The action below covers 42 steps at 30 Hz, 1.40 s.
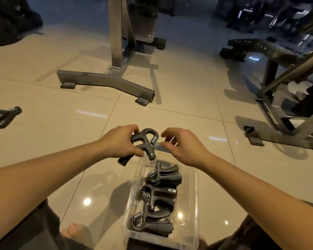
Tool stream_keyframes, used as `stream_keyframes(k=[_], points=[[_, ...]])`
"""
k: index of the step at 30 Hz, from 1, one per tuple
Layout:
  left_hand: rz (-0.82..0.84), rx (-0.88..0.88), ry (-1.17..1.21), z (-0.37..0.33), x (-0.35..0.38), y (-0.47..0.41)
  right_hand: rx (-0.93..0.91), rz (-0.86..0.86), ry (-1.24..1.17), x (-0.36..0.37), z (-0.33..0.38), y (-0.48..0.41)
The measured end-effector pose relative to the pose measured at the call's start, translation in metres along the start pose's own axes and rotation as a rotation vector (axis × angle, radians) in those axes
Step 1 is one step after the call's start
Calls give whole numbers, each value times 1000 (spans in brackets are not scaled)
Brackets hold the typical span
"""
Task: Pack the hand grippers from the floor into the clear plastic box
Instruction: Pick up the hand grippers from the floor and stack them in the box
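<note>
1. Black plastic and a steel spring make up the gripper (144, 141) held in the left hand (119, 141), thumb and fingers clamped on its looped head, one handle pointing down and left, the knob end hanging just over the box's far rim.
2. The right hand (183, 147) hovers just right of that gripper with its fingers curled and loose; it holds nothing, and its fingertips sit near the spring, at the box's far edge. Whether they touch the rim I cannot tell.
3. Below the hands stands the clear box (195, 192) on the floor (61, 141), between the person's knees, its long side running near to far.
4. Inside it lie packed grippers (159, 199), stacked in a row from the near end to about the middle; the far end looks free.
5. Step in hand, as I judge it: carrying one gripper over the box, about to set it down.
6. The next move calls for lowering it into the free far end, turned so its handles lie along the others, then letting go.
7. Far left on the floor lie more grippers (5, 116), well apart from the box, so the task is not finished.
8. Gym frames stand beyond, clear of the work.
</note>
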<state>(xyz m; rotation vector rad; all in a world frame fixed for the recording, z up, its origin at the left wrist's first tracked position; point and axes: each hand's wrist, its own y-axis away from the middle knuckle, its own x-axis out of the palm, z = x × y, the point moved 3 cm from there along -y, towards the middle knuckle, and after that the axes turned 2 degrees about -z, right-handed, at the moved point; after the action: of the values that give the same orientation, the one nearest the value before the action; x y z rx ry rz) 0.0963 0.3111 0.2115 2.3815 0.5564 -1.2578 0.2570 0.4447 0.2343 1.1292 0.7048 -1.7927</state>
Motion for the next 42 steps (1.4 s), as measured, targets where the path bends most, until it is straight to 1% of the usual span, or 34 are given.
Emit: stream_keyframes(k=[2, 5, 6, 9, 11, 13, 15, 16, 17, 19, 20, 21, 24, 27, 29, 32, 35, 38, 40, 42], points=[[-24, -7, 63, -5, 1, 5, 45, -45, -49, 6, 16, 13], [-101, -8, 161, -16, 1, 12, 183, -77, -137, 20, 18, 18], [-119, -13, 199, -19, 1, 15, 229, -72, -207, 21, 16, 17], [-100, -63, 333, -27, 6, 24, 335, -48, -563, 21, 10, 20], [-50, -110, 457, -30, 8, 30, 347, -32, -679, 15, 5, 25], [-19, -144, 604, -31, 3, 29, 320, 9, -732, 6, -1, 28], [-21, -109, 660, -28, -6, 26, 269, 86, -752, -3, -8, 28], [-19, -51, 640, -27, -10, 25, 244, 131, -770, -6, -12, 28], [-13, 39, 567, -25, -14, 25, 220, 173, -792, -8, -15, 29], [-16, 252, 279, -24, -16, 29, 181, 240, -815, -10, -19, 29], [-36, 330, 150, -24, -14, 31, 169, 266, -823, -10, -21, 29], [-65, 381, 78, -24, -14, 33, 166, 286, -839, -10, -23, 28], [-167, 492, 17, -28, -17, 38, 193, 327, -927, -8, -28, 25], [-225, 631, -125, -31, -15, 40, 244, 363, -1014, -6, -31, 21], [-233, 674, -208, -34, -14, 41, 278, 376, -1050, -3, -33, 19], [-191, 675, -347, -36, -15, 38, 331, 372, -1112, 3, -35, 17], [-189, 777, -469, -40, -17, 40, 360, 334, -1148, 6, -33, 15], [-245, 876, -489, -44, -18, 41, 382, 255, -1142, 6, -31, 12], [-300, 892, -484, -46, -19, 40, 392, 224, -1098, 6, -31, 10], [-315, 888, -458, -45, -20, 38, 388, 232, -996, 6, -32, 8]])
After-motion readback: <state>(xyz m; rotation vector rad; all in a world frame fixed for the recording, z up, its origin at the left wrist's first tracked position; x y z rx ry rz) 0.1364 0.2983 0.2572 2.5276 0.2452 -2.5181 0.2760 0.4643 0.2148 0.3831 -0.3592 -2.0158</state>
